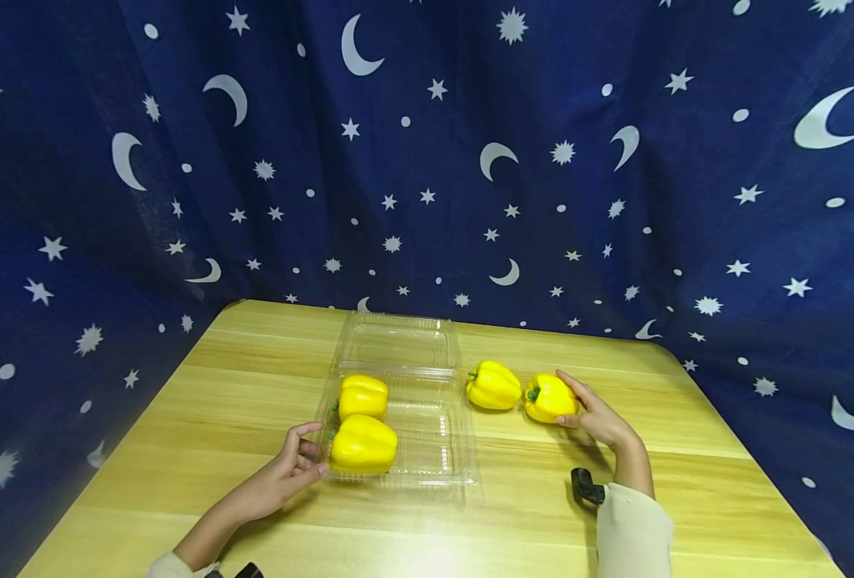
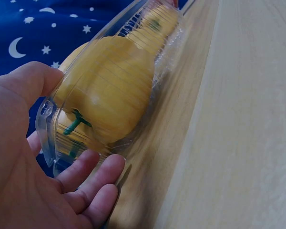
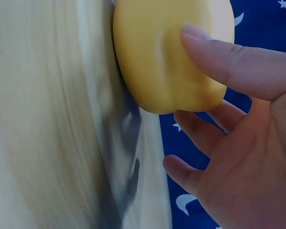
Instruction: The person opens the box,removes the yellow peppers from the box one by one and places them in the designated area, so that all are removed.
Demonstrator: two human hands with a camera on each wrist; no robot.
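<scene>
A clear plastic clamshell container [image 1: 427,474] lies unfolded on the table, its lid [image 1: 398,341] tipped away at the back. Two yellow bell peppers sit in its left half, a rear one [image 1: 363,396] and a front one [image 1: 364,444]. My left hand [image 1: 282,475] holds the container's left edge, thumb at the rim and the lower fingers along the outer wall in the left wrist view. To the right, my right hand [image 1: 595,413] grips another yellow bell pepper [image 1: 548,398] between thumb and fingers, around its blunt end [image 3: 167,62]. That pepper seems to rest on the table.
Between the container and the gripped pepper lies one more yellow bell pepper [image 1: 494,385] on the wooden table [image 1: 528,514]. A dark blue curtain [image 1: 427,160] with moons and stars hangs behind and beside the table. A black wrist device [image 1: 586,486] sits by the right sleeve [image 1: 632,530].
</scene>
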